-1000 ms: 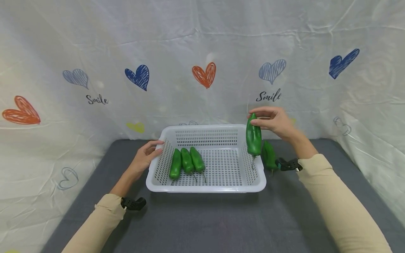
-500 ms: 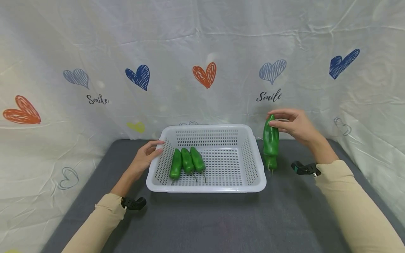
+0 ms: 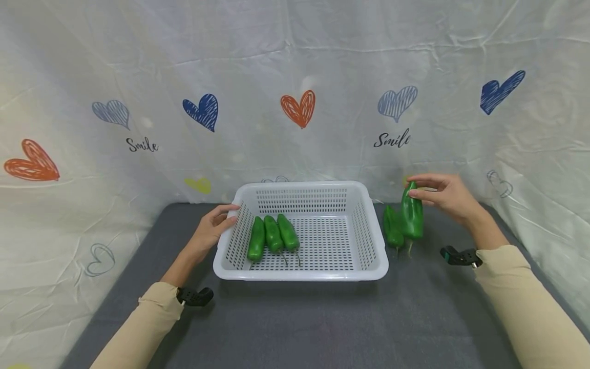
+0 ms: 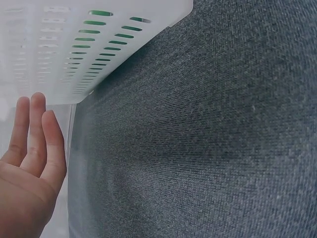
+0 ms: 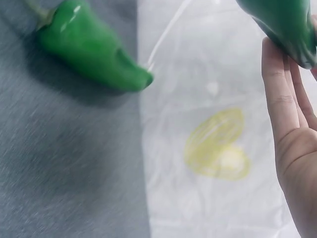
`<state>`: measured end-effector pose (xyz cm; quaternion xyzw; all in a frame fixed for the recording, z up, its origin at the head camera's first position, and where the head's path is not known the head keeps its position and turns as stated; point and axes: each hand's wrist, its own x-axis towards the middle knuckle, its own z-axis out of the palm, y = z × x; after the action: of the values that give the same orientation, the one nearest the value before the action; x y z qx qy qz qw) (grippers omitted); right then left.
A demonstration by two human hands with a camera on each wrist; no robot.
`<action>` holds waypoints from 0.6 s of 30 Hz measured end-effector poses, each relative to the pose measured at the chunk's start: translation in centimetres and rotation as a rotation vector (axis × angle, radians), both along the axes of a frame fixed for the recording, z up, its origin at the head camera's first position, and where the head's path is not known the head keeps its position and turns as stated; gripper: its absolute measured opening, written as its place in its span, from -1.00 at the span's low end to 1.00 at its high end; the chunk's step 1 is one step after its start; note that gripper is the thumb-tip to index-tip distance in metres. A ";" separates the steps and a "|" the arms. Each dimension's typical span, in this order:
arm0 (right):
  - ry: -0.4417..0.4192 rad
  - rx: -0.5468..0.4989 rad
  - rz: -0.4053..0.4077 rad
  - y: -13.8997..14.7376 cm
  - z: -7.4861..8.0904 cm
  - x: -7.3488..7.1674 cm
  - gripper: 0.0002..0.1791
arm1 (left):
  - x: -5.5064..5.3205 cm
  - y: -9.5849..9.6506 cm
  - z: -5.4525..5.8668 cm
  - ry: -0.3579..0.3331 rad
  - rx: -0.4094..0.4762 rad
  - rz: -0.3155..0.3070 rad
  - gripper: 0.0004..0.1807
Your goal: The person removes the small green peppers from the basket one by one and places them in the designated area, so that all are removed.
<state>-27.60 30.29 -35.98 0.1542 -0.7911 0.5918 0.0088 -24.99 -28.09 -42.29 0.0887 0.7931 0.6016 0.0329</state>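
In the head view, my right hand (image 3: 449, 200) pinches a green pepper (image 3: 412, 218) by its tip, the stem hanging down. The right wrist view shows part of this held pepper (image 5: 287, 25) at the fingertips. Another green pepper (image 3: 392, 227) lies on the dark cloth just left of it, close to the white basket's right side. Three green peppers (image 3: 273, 236) lie side by side in the left part of the white plastic basket (image 3: 301, 275). My left hand (image 3: 209, 231) rests at the basket's left rim, with fairly straight fingers in the left wrist view; its thumb is hidden there.
A dark grey cloth (image 3: 295, 328) covers the table under the basket. Behind it hangs a pale curtain (image 3: 249, 61) printed with hearts and "Smile". A black band (image 3: 461, 256) sits on the right wrist and another black band (image 3: 195, 297) on the left.
My right hand has carried the pepper from above the basket's right rim to the right and down, past the pepper on the cloth. The left hand and basket stay put.
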 end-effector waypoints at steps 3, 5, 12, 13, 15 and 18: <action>-0.027 0.019 -0.021 0.5 -0.7 0.1 -0.51 | 0.0 0.0 0.0 0.003 -0.005 0.002 -0.51; -0.039 0.033 -0.035 0.9 -1.2 0.1 -0.50 | 0.0 0.0 0.0 0.005 -0.009 0.004 -0.51; -0.071 0.107 -0.041 2.3 -3.0 -0.1 -0.46 | 0.1 0.1 0.0 0.007 -0.020 0.010 -0.51; -0.077 0.116 -0.047 2.4 -3.2 -0.2 -0.45 | 0.0 0.1 0.0 0.006 -0.022 0.011 -0.51; -0.085 0.120 -0.059 2.6 -3.7 -0.3 -0.43 | 0.0 0.1 0.0 0.005 -0.025 0.013 -0.50; -0.086 0.117 -0.064 3.0 -4.4 -0.6 -0.43 | -0.1 0.1 0.0 0.004 -0.027 0.012 -0.50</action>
<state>-28.19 33.29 -40.39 0.1036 -0.8284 0.5502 -0.0151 -25.04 -28.03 -42.31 0.0846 0.8019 0.5907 0.0289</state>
